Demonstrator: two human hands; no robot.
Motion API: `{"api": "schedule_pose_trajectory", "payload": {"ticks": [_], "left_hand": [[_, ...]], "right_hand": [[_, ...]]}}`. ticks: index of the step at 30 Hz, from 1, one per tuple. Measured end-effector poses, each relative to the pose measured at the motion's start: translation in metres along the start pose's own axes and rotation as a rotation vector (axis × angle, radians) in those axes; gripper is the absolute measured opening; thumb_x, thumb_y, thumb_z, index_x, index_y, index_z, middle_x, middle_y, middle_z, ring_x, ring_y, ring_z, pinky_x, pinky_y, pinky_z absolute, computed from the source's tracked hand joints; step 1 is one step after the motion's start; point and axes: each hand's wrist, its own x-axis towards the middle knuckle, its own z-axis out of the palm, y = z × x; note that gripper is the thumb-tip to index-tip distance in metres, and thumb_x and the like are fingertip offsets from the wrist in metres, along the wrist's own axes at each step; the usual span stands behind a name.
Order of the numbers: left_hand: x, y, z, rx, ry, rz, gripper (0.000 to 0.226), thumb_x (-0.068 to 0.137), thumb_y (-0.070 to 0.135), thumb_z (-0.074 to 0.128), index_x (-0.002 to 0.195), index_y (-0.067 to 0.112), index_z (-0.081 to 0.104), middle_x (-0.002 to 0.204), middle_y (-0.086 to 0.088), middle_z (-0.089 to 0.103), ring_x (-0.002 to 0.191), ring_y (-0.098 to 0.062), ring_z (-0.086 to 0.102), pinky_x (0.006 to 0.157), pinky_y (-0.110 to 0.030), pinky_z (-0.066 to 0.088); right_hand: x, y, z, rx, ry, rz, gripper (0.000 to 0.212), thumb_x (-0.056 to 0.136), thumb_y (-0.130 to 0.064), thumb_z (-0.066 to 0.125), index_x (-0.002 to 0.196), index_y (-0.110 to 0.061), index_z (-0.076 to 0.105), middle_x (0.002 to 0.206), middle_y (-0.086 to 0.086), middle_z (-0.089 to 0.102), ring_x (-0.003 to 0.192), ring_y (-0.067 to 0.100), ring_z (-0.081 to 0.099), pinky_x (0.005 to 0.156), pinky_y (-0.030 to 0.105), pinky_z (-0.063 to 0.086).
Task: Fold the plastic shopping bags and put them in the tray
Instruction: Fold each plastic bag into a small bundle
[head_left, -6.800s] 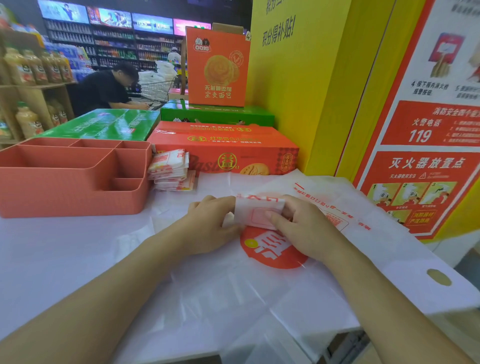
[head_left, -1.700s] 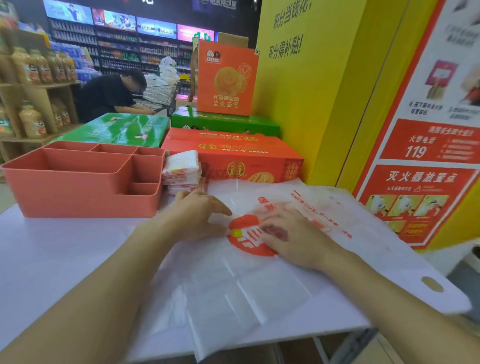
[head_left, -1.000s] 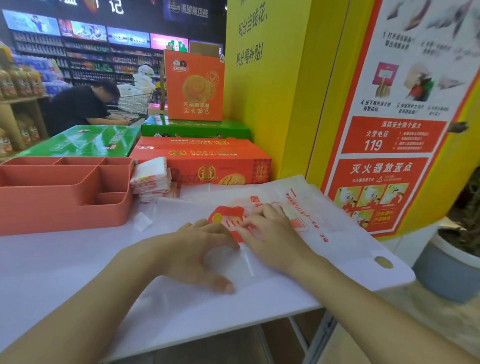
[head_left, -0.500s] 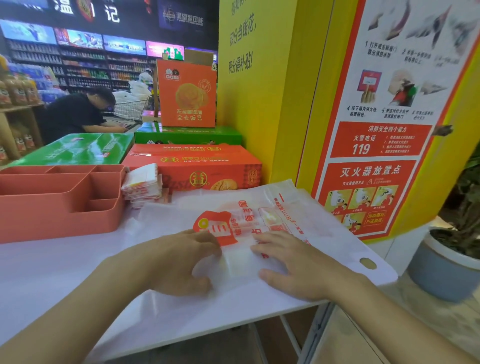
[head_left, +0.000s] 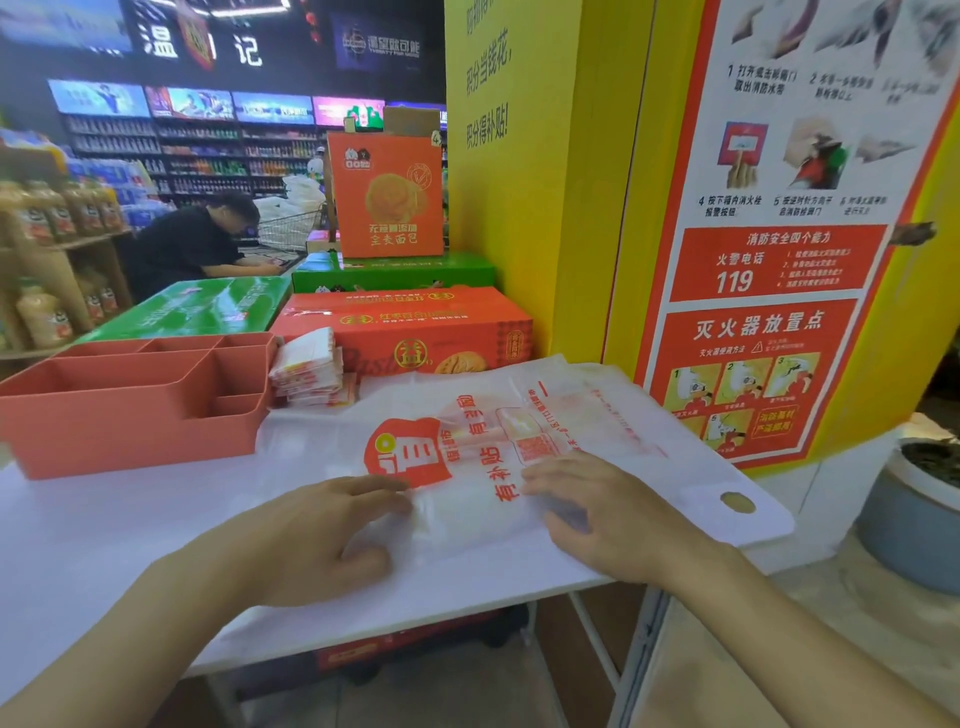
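A white plastic shopping bag (head_left: 587, 415) with red print lies flat on the white table (head_left: 104, 540), its handle hole at the right edge. My left hand (head_left: 322, 535) rests on the bag's near left part, fingers spread. My right hand (head_left: 608, 509) presses flat on its near right part. A stack of folded bags (head_left: 311, 369) sits beside the tray. The salmon divided tray (head_left: 130, 405) stands at the left.
Orange and green cartons (head_left: 410, 327) are stacked behind the table. A yellow pillar with a red fire poster (head_left: 763, 291) rises at the right. A grey plant pot (head_left: 914, 509) stands on the floor right. A person in black (head_left: 192, 244) leans over a cart far back.
The folded bag I held earlier is gone from my hands. Both hands slid toward me over a flat bag and moved apart, smoothing it. The view turned right.
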Motion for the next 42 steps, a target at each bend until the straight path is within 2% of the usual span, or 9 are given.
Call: {"api": "schedule_pose_trajectory", "payload": {"ticks": [6, 10, 16, 19, 26, 31, 37, 38, 42], "left_hand": [[-0.017, 0.001, 0.008, -0.024, 0.067, -0.040, 0.060, 0.089, 0.050, 0.040, 0.148, 0.043, 0.038, 0.158, 0.031, 0.020, 0.141, 0.002, 0.033, 0.113, -0.021, 0.031], [-0.023, -0.001, 0.006, 0.010, 0.090, -0.062, 0.062, 0.090, 0.050, 0.042, 0.151, 0.044, 0.033, 0.153, 0.034, 0.025, 0.142, 0.006, 0.027, 0.114, -0.016, 0.021], [-0.028, -0.020, 0.001, -0.040, 0.246, -0.129, 0.035, 0.103, 0.031, 0.046, 0.134, 0.041, 0.059, 0.134, 0.029, 0.057, 0.119, 0.004, 0.055, 0.102, -0.013, 0.039], [-0.033, -0.028, -0.005, -0.082, 0.302, -0.179, 0.029, 0.101, 0.028, 0.052, 0.124, 0.040, 0.065, 0.118, 0.030, 0.062, 0.102, 0.005, 0.059, 0.091, -0.010, 0.042], [-0.045, -0.043, -0.016, -0.395, 0.367, -0.302, 0.025, 0.099, 0.022, 0.057, 0.096, 0.037, 0.076, 0.096, 0.032, 0.071, 0.093, 0.008, 0.066, 0.091, -0.024, 0.049], [-0.042, -0.046, -0.025, -0.585, 0.367, -0.352, 0.025, 0.098, 0.025, 0.061, 0.087, 0.039, 0.079, 0.093, 0.019, 0.076, 0.088, 0.002, 0.069, 0.089, -0.028, 0.049], [-0.031, -0.052, -0.041, -0.694, 0.286, -0.444, 0.012, 0.093, 0.030, 0.069, 0.091, 0.032, 0.081, 0.095, 0.016, 0.076, 0.091, -0.002, 0.068, 0.079, -0.026, 0.049], [-0.031, -0.053, -0.043, -0.706, 0.260, -0.461, 0.013, 0.086, 0.043, 0.074, 0.093, 0.034, 0.081, 0.099, 0.018, 0.075, 0.098, -0.006, 0.067, 0.083, -0.029, 0.050], [-0.033, -0.064, -0.043, -0.801, 0.245, -0.440, 0.088, 0.036, 0.093, 0.069, 0.103, 0.037, 0.078, 0.108, 0.015, 0.074, 0.108, -0.013, 0.066, 0.106, -0.041, 0.046]], "right_hand": [[-0.004, -0.001, 0.005, 0.030, 0.180, 0.036, 0.025, 0.101, -0.026, 0.058, 0.123, -0.025, 0.072, 0.124, -0.013, 0.068, 0.116, 0.004, 0.059, 0.102, 0.021, 0.045], [-0.006, -0.001, 0.005, 0.035, 0.264, 0.076, 0.025, 0.102, -0.029, 0.057, 0.122, -0.026, 0.072, 0.119, -0.012, 0.071, 0.109, 0.007, 0.063, 0.094, 0.019, 0.045], [-0.008, -0.002, 0.004, 0.004, 0.341, 0.068, 0.033, 0.090, -0.040, 0.054, 0.113, -0.028, 0.075, 0.111, -0.015, 0.071, 0.106, 0.011, 0.061, 0.093, 0.030, 0.048], [-0.005, 0.005, 0.003, -0.011, 0.431, 0.118, 0.023, 0.090, -0.026, 0.063, 0.108, -0.026, 0.076, 0.107, -0.016, 0.070, 0.104, 0.011, 0.059, 0.094, 0.030, 0.041], [0.000, 0.018, -0.012, 0.451, 0.533, 0.380, 0.006, 0.092, -0.031, 0.072, 0.098, -0.031, 0.075, 0.104, -0.022, 0.070, 0.104, -0.002, 0.061, 0.095, 0.026, 0.046], [-0.004, 0.017, -0.018, 0.653, 0.551, 0.281, 0.053, 0.083, -0.071, 0.057, 0.107, -0.027, 0.075, 0.107, -0.020, 0.074, 0.109, -0.008, 0.061, 0.088, 0.018, 0.043], [-0.004, 0.026, -0.020, 0.811, 0.454, 0.301, 0.045, 0.085, -0.024, 0.077, 0.126, -0.024, 0.059, 0.116, -0.010, 0.070, 0.117, 0.000, 0.060, 0.097, 0.034, 0.047], [-0.003, 0.028, -0.018, 0.787, 0.456, 0.340, 0.043, 0.087, -0.014, 0.078, 0.125, -0.024, 0.060, 0.116, -0.011, 0.069, 0.116, 0.000, 0.060, 0.098, 0.036, 0.048], [0.004, 0.033, -0.014, 0.781, 0.508, 0.484, 0.032, 0.091, -0.012, 0.074, 0.117, -0.028, 0.064, 0.115, -0.011, 0.070, 0.104, 0.005, 0.065, 0.078, 0.025, 0.052]]}}
